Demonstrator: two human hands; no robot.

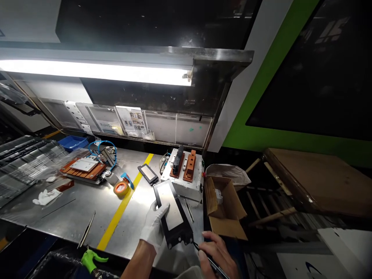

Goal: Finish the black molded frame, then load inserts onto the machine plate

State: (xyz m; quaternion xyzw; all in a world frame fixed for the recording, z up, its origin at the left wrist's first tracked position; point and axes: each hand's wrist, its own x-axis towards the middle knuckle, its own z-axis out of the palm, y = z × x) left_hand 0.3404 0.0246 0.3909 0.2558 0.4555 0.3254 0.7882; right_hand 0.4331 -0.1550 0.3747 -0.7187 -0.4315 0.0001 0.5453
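Metal bench (84, 190) | orange tape roll (125, 192) | tweezers (86, 231) | white fixture (184, 190)

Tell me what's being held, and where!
The left hand holds a black-framed panel by its left edge; the right hand, a pen-like tool near its tip.

First speaker: Your left hand (154, 221), in a white glove, grips a black panel (173, 209) along its left side, thumb across the pale face.

Second speaker: Your bare right hand (217, 250) holds a slim dark tool (214, 266), its tip at the panel's lower right corner; contact is too small to tell.

First speaker: Beyond your hands, on the metal table (69, 221), are a smaller black panel (147, 173) and a white box (186, 188) bearing two blocks (190, 166).

Second speaker: To your left are an orange tape roll (123, 193) and tweezers (86, 232); to your right, an open cardboard box (228, 205).
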